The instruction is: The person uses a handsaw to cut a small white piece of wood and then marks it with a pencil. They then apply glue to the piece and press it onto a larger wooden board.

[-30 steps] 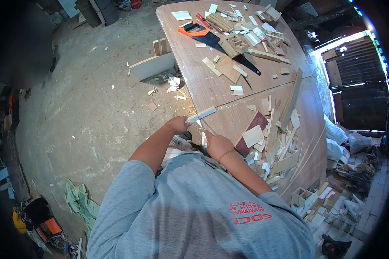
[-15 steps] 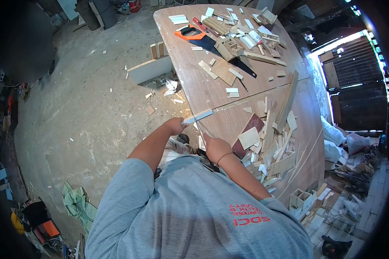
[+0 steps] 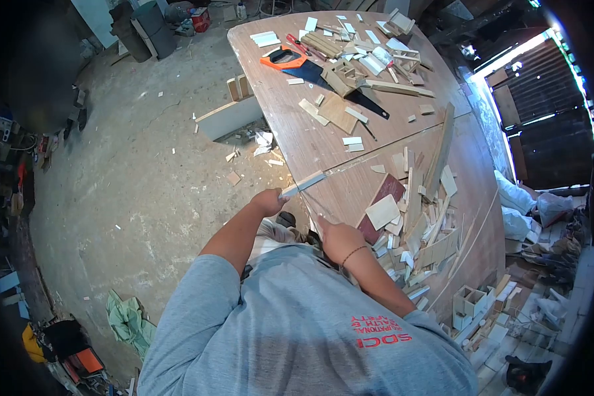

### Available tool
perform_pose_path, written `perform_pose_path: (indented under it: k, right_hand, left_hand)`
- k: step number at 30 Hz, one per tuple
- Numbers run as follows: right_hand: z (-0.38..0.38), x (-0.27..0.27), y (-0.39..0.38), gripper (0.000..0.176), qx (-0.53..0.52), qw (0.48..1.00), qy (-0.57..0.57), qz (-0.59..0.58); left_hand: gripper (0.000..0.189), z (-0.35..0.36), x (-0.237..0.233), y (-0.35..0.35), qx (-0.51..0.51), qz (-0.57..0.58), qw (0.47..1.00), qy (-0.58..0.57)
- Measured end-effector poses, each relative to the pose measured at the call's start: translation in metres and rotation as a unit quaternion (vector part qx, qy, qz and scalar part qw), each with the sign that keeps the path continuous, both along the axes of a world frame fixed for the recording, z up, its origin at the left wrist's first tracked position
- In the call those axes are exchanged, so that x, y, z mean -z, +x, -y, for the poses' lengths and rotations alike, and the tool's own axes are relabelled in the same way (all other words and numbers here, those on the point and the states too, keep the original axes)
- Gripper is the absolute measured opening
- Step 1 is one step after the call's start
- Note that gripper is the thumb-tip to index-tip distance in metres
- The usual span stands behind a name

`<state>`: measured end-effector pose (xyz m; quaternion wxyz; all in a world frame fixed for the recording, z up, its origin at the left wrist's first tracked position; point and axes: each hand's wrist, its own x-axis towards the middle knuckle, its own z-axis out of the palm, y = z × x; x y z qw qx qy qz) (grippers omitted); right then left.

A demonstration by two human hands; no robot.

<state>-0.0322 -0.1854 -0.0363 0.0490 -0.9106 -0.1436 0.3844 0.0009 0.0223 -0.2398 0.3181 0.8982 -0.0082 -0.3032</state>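
Observation:
My left hand [image 3: 268, 201] is closed round one end of a narrow, pale-faced wood strip [image 3: 305, 184]. The strip's other end lies on the near edge of the brown table [image 3: 290, 125], by the seam in its top. Close to that edge, on the right, my right hand [image 3: 342, 239] is curled, wearing a beaded bracelet. A thin, dark line runs from its fingertips toward the strip; what the fingers grip is hidden. Wood offcuts and a pale square piece [image 3: 383, 212] lie to the right of this hand.
An orange-handled handsaw [image 3: 285, 57] lies among offcuts and small wooden boxes at the table's far end. A white board [image 3: 228, 120] stands on the floor left of the table. Green cloth [image 3: 129, 320] lies on the floor. A person's dark shoe [image 3: 82, 119] shows at far left.
The view has shifted slightly. My right hand sits a little lower and farther right, away from the strip. My left hand keeps its hold on the strip.

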Motion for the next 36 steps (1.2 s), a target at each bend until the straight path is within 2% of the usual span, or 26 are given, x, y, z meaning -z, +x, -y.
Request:
perform_pose_path:
  k: [3,5,8,11,15,17,18,20,24,26,27,29,32,36]
  right_hand:
    - [-0.009,0.032,0.026,0.045,-0.044,0.998,0.038,-0.005]
    - [-0.017,0.085,0.042,0.046,-0.014,0.999,0.048,0.012]
    - [-0.024,0.128,0.047,0.046,0.022,0.997,0.068,0.031]
    - [-0.014,0.141,0.039,0.049,0.010,0.994,0.095,0.057]
    - [-0.006,0.148,0.014,0.054,0.017,0.996,0.071,0.051]
    - [0.000,0.165,0.002,0.058,0.036,0.990,0.109,0.080]
    - [0.001,0.167,0.000,0.058,0.037,0.990,0.109,0.080]
    - [0.001,0.170,-0.004,0.058,0.032,0.988,0.137,0.057]
    - [-0.010,0.165,-0.003,0.053,0.067,0.972,0.200,0.101]
    - [-0.024,0.122,0.016,0.042,0.047,0.988,0.117,0.084]
    - [-0.028,0.098,0.024,0.042,0.044,0.989,0.117,0.081]
    - [-0.031,0.050,0.033,0.035,-0.035,0.997,0.052,0.042]
    - [-0.032,0.018,0.035,0.033,-0.059,0.997,0.029,0.028]
    - [-0.037,0.080,0.046,0.033,-0.024,0.999,0.041,0.027]
  left_hand:
    - [0.048,-0.003,-0.002,0.001,0.011,-0.006,1.000,0.020]
    - [0.049,0.000,-0.002,0.003,0.018,-0.011,0.999,0.037]
    - [0.049,0.002,-0.006,0.003,0.000,-0.004,0.999,0.049]
    - [0.048,0.002,-0.016,0.009,0.035,0.001,0.998,0.060]
    - [0.052,0.005,0.002,0.021,0.009,0.005,0.999,0.045]
    - [0.048,0.008,-0.007,0.023,-0.062,-0.164,0.984,-0.017]
    - [0.048,0.010,-0.002,0.023,-0.062,-0.164,0.984,-0.017]
    - [0.042,0.013,0.017,0.020,0.018,-0.045,0.993,0.107]
    - [0.038,0.016,0.002,0.026,0.014,-0.099,0.986,0.134]
    - [0.033,0.019,-0.017,0.027,-0.029,-0.115,0.981,0.152]
    - [0.033,0.019,-0.018,0.026,-0.032,-0.118,0.981,0.152]
    - [0.032,0.019,-0.018,0.027,-0.033,-0.111,0.980,0.160]
    - [0.033,0.019,-0.010,0.026,-0.055,-0.106,0.982,0.145]
    - [0.033,0.019,-0.019,0.026,-0.055,-0.112,0.982,0.141]
